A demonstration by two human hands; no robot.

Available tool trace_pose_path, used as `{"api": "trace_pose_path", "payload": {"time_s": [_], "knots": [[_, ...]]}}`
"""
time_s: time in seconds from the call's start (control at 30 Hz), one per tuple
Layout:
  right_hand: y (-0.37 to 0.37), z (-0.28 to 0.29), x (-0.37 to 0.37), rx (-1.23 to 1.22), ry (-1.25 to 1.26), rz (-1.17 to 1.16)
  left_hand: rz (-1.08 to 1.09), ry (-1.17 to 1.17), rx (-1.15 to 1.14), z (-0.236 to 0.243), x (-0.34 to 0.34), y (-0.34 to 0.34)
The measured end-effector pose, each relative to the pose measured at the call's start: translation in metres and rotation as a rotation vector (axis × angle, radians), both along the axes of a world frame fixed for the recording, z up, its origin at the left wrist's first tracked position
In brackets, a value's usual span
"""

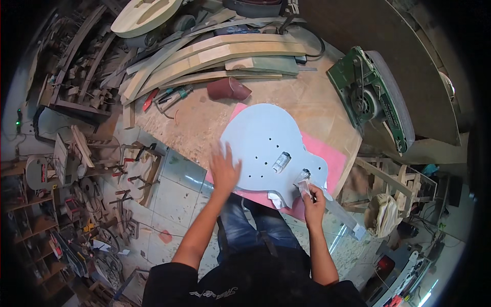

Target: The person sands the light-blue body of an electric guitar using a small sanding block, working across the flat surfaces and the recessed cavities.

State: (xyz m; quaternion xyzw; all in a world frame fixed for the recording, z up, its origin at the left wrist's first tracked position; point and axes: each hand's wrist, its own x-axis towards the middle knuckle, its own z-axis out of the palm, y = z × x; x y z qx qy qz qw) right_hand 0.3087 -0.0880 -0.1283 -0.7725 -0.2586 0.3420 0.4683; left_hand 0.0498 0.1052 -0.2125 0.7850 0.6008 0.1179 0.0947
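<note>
A pale blue-white electric guitar body (263, 130) lies flat, its rounded end away from me. It has several small dark holes and two rectangular cavities whose insides look silvery. My left hand (225, 166) is at the left edge of the body, fingers spread, holding nothing. At the nearer right side, my right hand (314, 202) pinches a small pale flat piece (304, 187) beside the cavity by the neck end. What that piece is made of is not clear. Beneath the body is a pink sheet (327, 153) on the wooden workbench (189, 135).
A curved reddish-brown abrasive sheet (228, 89), a clamp (171, 100) and curved wood strips (215, 53) lie farther back. On the right stands a green belt sander (365, 94). An unpainted guitar body (146, 18) is at the far left. Sawdust covers the bench's left part.
</note>
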Motion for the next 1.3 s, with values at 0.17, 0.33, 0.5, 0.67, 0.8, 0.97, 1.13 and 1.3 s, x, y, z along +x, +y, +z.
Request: {"api": "trace_pose_path", "payload": {"time_s": [0.17,0.33,0.5,0.67,0.8,0.97,1.13,1.3], "knots": [[0.039,-0.007,-0.027,0.012,-0.06,0.143,-0.31,-0.033,-0.338,0.029,0.027,-0.081],[0.084,-0.008,-0.073,0.046,-0.609,0.594,-0.133,-0.128,-0.274,0.002,-0.002,-0.082],[0.092,-0.026,-0.108,0.143,-0.846,0.994,0.325,-0.422,-0.078,-0.047,-0.065,-0.024],[0.196,-0.034,-0.16,0.188,-0.897,0.926,0.286,-0.389,-0.004,-0.05,-0.073,0.024],[0.148,-0.043,-0.146,0.181,-0.919,0.979,0.351,-0.301,-0.053,-0.041,-0.065,0.023],[0.13,-0.039,-0.152,0.201,-0.879,0.967,0.351,-0.309,-0.059,-0.041,-0.066,0.024],[0.175,-0.045,-0.173,0.201,-0.863,0.952,0.344,-0.308,-0.022,-0.044,-0.063,0.023],[0.116,-0.048,-0.148,0.188,-0.829,1.008,0.349,-0.296,-0.081,-0.041,-0.066,0.023]]}}
